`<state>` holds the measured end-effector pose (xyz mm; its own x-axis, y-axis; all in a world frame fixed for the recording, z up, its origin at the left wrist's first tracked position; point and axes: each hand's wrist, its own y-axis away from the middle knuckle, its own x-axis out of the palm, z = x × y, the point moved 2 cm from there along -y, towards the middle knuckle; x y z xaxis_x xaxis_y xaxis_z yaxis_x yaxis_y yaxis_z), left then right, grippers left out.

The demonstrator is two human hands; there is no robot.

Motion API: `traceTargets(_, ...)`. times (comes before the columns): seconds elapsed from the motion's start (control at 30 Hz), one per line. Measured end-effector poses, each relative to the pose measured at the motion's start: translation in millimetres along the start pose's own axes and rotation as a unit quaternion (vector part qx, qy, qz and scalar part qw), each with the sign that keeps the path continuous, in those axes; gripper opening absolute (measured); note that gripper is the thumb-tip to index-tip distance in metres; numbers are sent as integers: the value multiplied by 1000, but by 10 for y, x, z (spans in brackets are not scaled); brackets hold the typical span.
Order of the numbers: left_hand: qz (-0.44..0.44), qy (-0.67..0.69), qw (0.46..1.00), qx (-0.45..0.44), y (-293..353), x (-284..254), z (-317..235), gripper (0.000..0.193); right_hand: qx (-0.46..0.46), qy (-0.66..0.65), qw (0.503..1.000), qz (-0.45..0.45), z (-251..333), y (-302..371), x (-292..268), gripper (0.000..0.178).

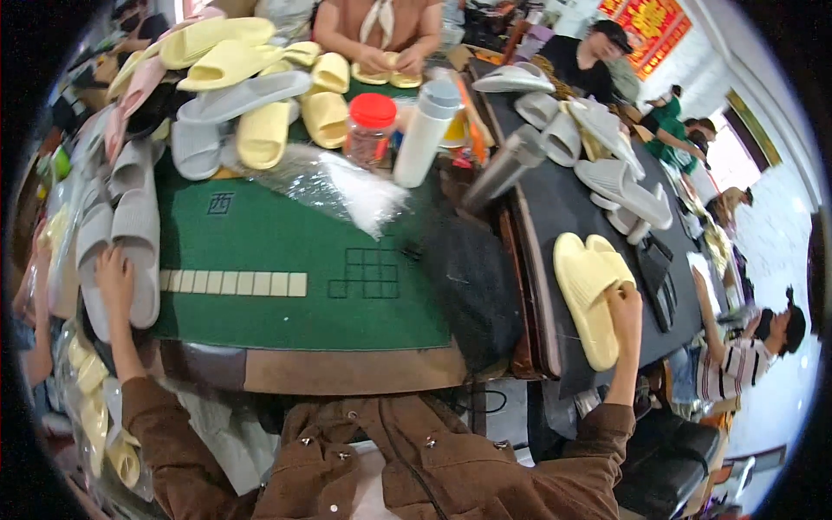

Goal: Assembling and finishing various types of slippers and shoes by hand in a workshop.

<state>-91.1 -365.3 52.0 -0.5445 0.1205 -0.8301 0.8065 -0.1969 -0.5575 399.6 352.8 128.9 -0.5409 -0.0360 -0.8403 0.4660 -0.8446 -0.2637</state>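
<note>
At the left end of the green mat, my left hand closes on the inner edges of a pair of ribbed grey slippers; some of its fingertips are hidden by them. Far to the right, my right hand grips a pair of pale yellow slippers over the black table. Its fingers curl into the foot opening of the nearer slipper, so their tips cannot be seen. A row of cream mahjong tiles lies on the green mat between my hands.
Yellow and grey slippers pile up at the back left beside clear plastic film. A red-lidded jar, white bottle and tumbler stand centrally. Grey slippers and black slippers lie right. Across the table, a person handles yellow slippers.
</note>
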Motion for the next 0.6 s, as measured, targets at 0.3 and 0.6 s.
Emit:
traceTargets(0.3,-79,-73,994,-12,430,-535,-910,34,-118,-169,972,111,442,677,304,20)
traceTargets(0.6,75,424,900,70,853,-1363,-2378,30,-227,-401,846,268,2363,1433,1089,22)
